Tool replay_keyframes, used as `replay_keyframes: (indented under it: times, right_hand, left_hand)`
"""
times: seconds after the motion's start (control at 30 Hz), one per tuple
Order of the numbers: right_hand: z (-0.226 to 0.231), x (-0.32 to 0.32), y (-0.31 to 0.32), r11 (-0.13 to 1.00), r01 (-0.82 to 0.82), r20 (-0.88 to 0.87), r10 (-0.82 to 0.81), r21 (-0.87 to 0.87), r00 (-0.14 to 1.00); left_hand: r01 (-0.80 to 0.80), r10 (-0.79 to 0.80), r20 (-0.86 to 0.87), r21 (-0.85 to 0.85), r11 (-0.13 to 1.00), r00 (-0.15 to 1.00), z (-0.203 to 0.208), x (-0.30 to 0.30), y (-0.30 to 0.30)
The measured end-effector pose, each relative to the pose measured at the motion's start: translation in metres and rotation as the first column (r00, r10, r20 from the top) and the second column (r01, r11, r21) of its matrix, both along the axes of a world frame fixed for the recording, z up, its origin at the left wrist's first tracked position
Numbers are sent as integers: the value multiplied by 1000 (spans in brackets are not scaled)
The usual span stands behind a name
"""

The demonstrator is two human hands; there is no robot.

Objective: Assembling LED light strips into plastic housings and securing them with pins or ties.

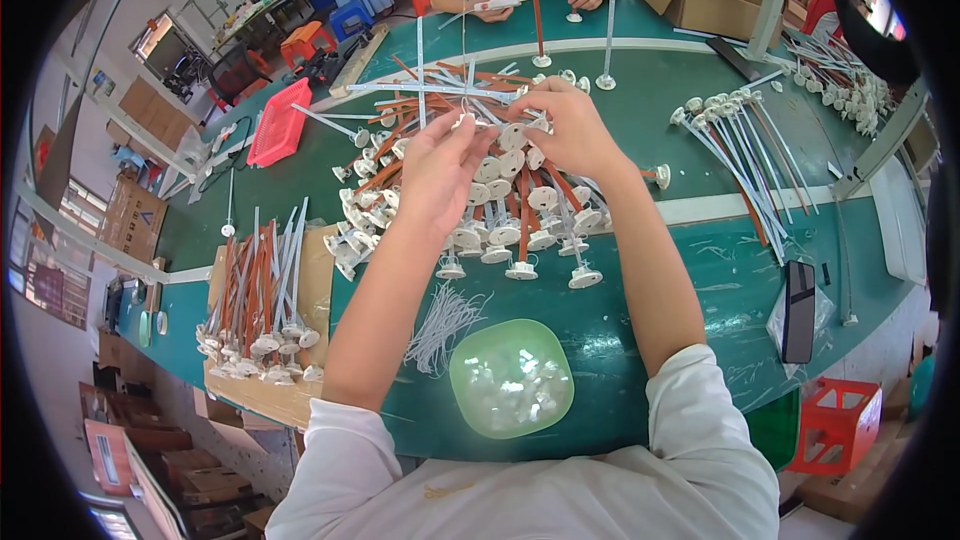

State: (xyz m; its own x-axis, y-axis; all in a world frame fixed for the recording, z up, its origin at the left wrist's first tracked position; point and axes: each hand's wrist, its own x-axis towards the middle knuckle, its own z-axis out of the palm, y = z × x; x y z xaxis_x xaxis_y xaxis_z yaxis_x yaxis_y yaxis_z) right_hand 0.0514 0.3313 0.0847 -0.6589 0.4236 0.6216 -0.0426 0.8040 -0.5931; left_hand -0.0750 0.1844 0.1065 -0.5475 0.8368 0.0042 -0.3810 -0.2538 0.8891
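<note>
Both hands deep in a big messy pile of white-ended strips, looks nowhere near finished.

Left hand (438, 165) is pinched on a small white end-piece (466, 122) over the pile (488, 171); the right hand (572, 130) has its fingers bent just beside it, can't tell if it's really gripping. My guess is mid-job: the neater bundle on cardboard (262, 300) and the one across the bench (745, 165) could be done, though I can't swear to it. The middle pile looks like what's left, and there's plenty of loose white ties (445, 328) plus small bits in the green bowl (510, 428).
</note>
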Motion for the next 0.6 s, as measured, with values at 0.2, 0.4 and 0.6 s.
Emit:
replay_keyframes:
  times: [0.2, 0.4, 0.6]
  right_hand:
    - [3, 0, -4, 1000, -6, 58, 5, 17, 998]
    - [6, -6, -4, 985, -87, -27, 84, -151, 996]
    - [7, -7, -3, 977, -83, -44, 76, -197, 996]
  left_hand:
    - [-16, 16, 14, -12, 1000, 1000, -2, 6, -1]
    - [10, -3, 110, -65, 998, 994, -11, 12, 4]
    - [52, -48, 134, -22, 998, 990, -15, 10, 7]
